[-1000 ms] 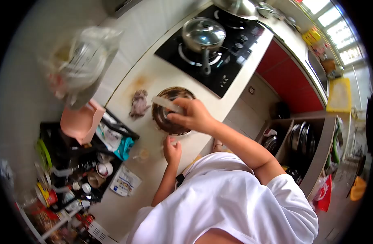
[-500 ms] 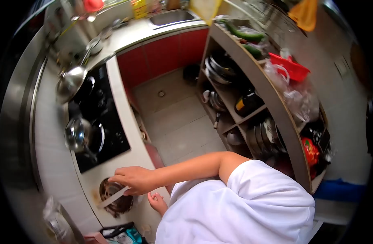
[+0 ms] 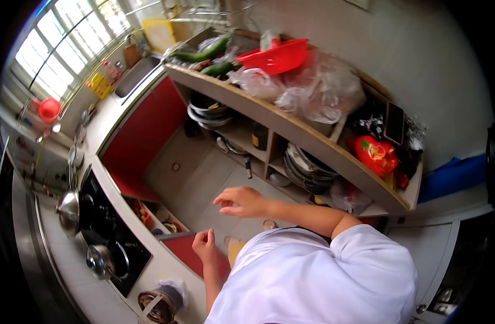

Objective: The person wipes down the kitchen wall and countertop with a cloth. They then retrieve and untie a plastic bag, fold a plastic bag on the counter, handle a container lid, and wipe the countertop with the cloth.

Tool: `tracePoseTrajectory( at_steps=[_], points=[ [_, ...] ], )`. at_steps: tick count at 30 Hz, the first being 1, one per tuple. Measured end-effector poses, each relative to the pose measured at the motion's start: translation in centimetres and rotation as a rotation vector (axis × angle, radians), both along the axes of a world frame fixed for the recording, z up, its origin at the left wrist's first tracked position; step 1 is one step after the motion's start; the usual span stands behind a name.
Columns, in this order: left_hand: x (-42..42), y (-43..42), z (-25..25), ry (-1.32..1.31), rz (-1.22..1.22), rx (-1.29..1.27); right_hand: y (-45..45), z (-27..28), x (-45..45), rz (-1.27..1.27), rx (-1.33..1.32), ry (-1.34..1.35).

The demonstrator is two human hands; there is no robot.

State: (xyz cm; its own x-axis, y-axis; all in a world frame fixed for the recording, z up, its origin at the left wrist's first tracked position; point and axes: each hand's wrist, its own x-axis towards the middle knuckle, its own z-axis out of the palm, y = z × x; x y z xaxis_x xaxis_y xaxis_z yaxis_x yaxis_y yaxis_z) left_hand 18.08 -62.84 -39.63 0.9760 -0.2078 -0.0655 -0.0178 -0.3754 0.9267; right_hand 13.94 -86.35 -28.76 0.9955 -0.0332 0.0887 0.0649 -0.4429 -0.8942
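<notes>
My right hand (image 3: pixel 241 202) hangs in the air over the floor beside the counter, fingers loosely bent and apart, with nothing in it. Below it, close to the cabinet front, my left hand (image 3: pixel 205 247) has its fingers curled in, and no object shows in it. A dark round container (image 3: pixel 172 294) with a brown top and a pale strip across it stands on the counter (image 3: pixel 174 264) at the bottom, apart from both hands. On the black cooktop (image 3: pixel 110 232) sit a lidded steel pot (image 3: pixel 100 262) and a steel wok or pan lid (image 3: pixel 69 213).
An open drawer (image 3: pixel 156 218) juts out beneath the cooktop. Opposite stands a shelf unit (image 3: pixel 312 129) bearing cucumbers (image 3: pixel 204 53), a red basket (image 3: pixel 274 56), plastic bags (image 3: pixel 323 89) and a phone (image 3: pixel 393 123). Pans (image 3: pixel 304 167) fill its lower compartments. At the back is a sink (image 3: pixel 137 75).
My right hand has left the container's top and moved away over the floor, now empty. The view has swung right, toward the shelf unit. My left hand shows more fully.
</notes>
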Motion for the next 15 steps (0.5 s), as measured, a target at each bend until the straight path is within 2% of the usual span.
tracePoseTrajectory(
  at_steps=[1,3,6,9,11,13,15],
  points=[
    [0.3,-2.0,1.2,0.033,-0.068,-0.032,-1.6,0.0,-1.1,-0.032,0.003,-0.006],
    [1.1,-5.3,0.2,0.025,-0.142,-0.08,-4.3,0.1,-3.4,-0.163,-0.009,-0.046],
    [2.3,-10.7,2.6,-0.376,-0.456,-0.038,-7.0,-0.2,-7.0,-0.318,-0.011,-0.102],
    [3.6,-15.5,5.1,-0.436,-0.558,-0.049,-8.7,0.2,-10.3,-0.484,-0.009,-0.199],
    [4.3,-19.3,7.2,-0.527,-0.648,-0.12,-9.9,0.0,-12.8,-0.603,-0.104,-0.211],
    [4.4,-23.1,9.9,-0.743,-0.698,-0.117,-10.1,1.0,-15.0,-0.664,-0.035,-0.225],
    [4.7,-27.2,12.4,-0.966,-0.754,-0.218,-10.4,2.1,-16.8,-0.829,0.049,-0.111]
  ],
)
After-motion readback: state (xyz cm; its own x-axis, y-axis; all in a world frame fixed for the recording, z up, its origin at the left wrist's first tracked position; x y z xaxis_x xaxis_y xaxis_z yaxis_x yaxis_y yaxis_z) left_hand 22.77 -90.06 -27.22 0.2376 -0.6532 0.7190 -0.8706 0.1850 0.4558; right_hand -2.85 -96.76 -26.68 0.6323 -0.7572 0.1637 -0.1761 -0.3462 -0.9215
